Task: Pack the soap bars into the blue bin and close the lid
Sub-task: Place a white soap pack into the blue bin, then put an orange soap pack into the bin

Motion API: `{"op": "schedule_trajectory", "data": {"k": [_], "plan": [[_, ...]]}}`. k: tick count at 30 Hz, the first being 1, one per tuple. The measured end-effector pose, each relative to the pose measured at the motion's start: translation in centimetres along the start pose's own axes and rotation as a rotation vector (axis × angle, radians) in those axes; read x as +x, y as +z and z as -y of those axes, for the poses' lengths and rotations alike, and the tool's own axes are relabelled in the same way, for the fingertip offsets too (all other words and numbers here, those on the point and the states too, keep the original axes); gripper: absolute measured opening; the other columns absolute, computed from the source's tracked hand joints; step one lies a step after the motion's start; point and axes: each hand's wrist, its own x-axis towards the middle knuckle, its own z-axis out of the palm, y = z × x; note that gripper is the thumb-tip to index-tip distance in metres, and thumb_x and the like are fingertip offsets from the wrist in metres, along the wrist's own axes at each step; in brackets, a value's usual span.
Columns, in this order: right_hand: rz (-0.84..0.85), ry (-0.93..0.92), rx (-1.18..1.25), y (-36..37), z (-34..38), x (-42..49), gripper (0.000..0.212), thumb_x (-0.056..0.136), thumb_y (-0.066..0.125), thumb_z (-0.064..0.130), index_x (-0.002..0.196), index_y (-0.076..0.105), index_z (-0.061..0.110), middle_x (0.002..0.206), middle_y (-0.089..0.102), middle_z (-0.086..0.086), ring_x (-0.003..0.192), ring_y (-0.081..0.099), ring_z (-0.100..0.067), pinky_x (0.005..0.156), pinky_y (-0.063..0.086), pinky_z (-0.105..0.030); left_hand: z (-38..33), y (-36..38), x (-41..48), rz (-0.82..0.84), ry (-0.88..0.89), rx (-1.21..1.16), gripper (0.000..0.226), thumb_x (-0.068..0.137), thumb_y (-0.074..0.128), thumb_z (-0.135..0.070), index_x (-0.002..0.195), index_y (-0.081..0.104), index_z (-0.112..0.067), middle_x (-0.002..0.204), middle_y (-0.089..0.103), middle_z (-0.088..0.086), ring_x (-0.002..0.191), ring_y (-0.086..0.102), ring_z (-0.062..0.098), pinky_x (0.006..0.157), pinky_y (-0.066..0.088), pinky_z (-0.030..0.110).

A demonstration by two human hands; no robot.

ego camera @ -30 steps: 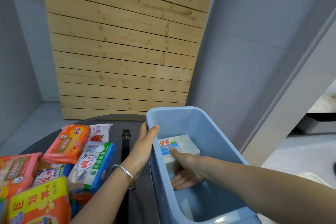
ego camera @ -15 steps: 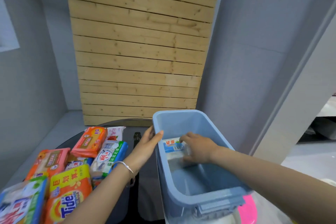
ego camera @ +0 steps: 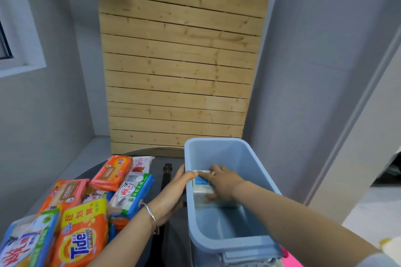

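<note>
The blue bin [ego camera: 253, 158] stands open on the right of the dark round table [ego camera: 173, 243]. My left hand [ego camera: 175, 188] grips its left rim, thumb hooked over the edge. My right hand [ego camera: 221, 182] reaches inside and lies with spread fingers on a white and blue soap bar [ego camera: 202, 186] against the bin's left wall; whether it grips the bar is unclear. A pile of wrapped soap bars lies left of the bin: an orange Tide bar [ego camera: 80, 236], a blue and white bar [ego camera: 132, 195], an orange bar [ego camera: 112, 171].
A wooden slatted panel [ego camera: 180, 60] leans against the grey wall behind the table. A dark strap-like object [ego camera: 167, 173] lies between the pile and the bin. Something pink [ego camera: 289, 258] shows below the bin's near right corner. No lid is in view.
The view has tilted up and the bin sits lower in the frame. My right hand has slid toward the bin's far left wall with the soap bar. My left hand stays on the rim.
</note>
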Motion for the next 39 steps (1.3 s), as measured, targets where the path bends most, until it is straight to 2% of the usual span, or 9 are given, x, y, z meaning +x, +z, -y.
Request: {"op": "schedule_trajectory", "data": {"k": [5,12,18,22,24,27,29,31,39], "plan": [[0.026,0.0,0.075,-1.1,-0.2,-0.8,0.08,0.083,0.056,0.056,0.15,0.014,0.038,0.143,0.034,-0.006,0.128,0.038,-0.031,0.106,0.037,-0.046,-0.1,-0.1,-0.2,0.009,0.009,0.014,0.033,0.091,0.048,-0.036,0.123,0.046,-0.043,0.113,0.067,0.002,0.101,0.067,0.018,0.078,0.059,0.031],[-0.277,-0.06,0.349,-7.4,-0.3,-6.9,0.063,0.089,0.05,0.053,0.146,0.03,0.036,0.152,0.031,0.01,0.135,0.038,-0.013,0.107,0.035,-0.028,-1.9,-2.6,-3.2,-0.19,0.089,0.137,0.054,0.09,0.042,-0.051,0.14,0.032,-0.034,0.145,0.041,-0.003,0.128,0.045,0.017,0.107,0.039,0.042],[-0.546,-0.258,0.814,-9.9,8.9,-10.8,0.047,0.09,0.052,0.047,0.133,0.049,0.031,0.131,0.053,0.013,0.118,0.05,0.0,0.101,0.038,-0.017,-3.3,-8.6,-10.2,-0.394,0.352,0.385,0.027,0.089,0.045,-0.046,0.115,0.053,-0.05,0.12,0.056,-0.026,0.108,0.049,-0.02,0.089,0.036,0.001],[-0.297,-0.282,1.036,-7.5,16.0,-9.5,0.048,0.09,0.057,0.039,0.136,0.045,0.027,0.128,0.052,0.01,0.111,0.052,0.003,0.094,0.042,-0.01,-2.0,-12.9,-14.2,-0.573,0.331,0.421,0.029,0.092,0.049,-0.029,0.121,0.054,-0.03,0.123,0.057,-0.012,0.112,0.054,0.002,0.094,0.038,0.015],[-0.152,-0.225,1.103,-6.1,18.5,-8.4,0.054,0.091,0.056,0.041,0.139,0.041,0.024,0.122,0.051,0.013,0.096,0.053,0.01,0.075,0.043,0.0,-0.9,-14.7,-15.5,-0.625,0.267,0.487,0.037,0.092,0.049,-0.032,0.127,0.051,-0.024,0.122,0.055,-0.011,0.104,0.054,0.001,0.081,0.038,0.004],[0.067,-0.104,1.245,-4.6,21.0,-7.0,0.063,0.088,0.056,0.048,0.141,0.039,0.018,0.135,0.054,0.004,0.109,0.058,-0.003,0.075,0.046,-0.01,0.7,-16.8,-16.7,-0.622,0.145,0.505,0.047,0.091,0.053,-0.03,0.135,0.044,-0.019,0.126,0.057,-0.003,0.102,0.057,0.009,0.069,0.044,0.001],[0.212,-0.011,1.338,-4.0,22.1,-6.3,0.054,0.086,0.057,0.052,0.128,0.055,0.02,0.125,0.065,0.0,0.104,0.063,-0.009,0.076,0.052,-0.02,1.9,-17.6,-17.0,-0.62,0.121,0.585,0.051,0.09,0.054,-0.03,0.138,0.04,-0.019,0.134,0.053,0.006,0.116,0.054,0.018,0.093,0.049,0.023],[0.314,0.063,1.424,-3.7,22.9,-5.8,0.039,0.083,0.06,0.054,0.107,0.064,0.023,0.102,0.073,0.003,0.088,0.068,-0.01,0.072,0.056,-0.026,3.1,-17.8,-17.0,-0.629,0.122,0.753,0.052,0.09,0.052,-0.035,0.139,0.039,-0.023,0.147,0.039,0.005,0.137,0.032,0.022,0.113,0.029,0.041],[0.349,0.243,1.53,-4.0,24.9,-4.4,0.04,0.072,0.077,0.044,0.1,0.06,0.021,0.096,0.072,-0.003,0.09,0.068,-0.019,0.081,0.055,-0.035,4.5,-18.0,-16.4,-0.634,0.165,0.869,0.057,0.088,0.048,-0.048,0.141,0.033,-0.03,0.156,0.017,-0.011,0.144,0.007,0.015,0.114,0.019,0.04]]}}
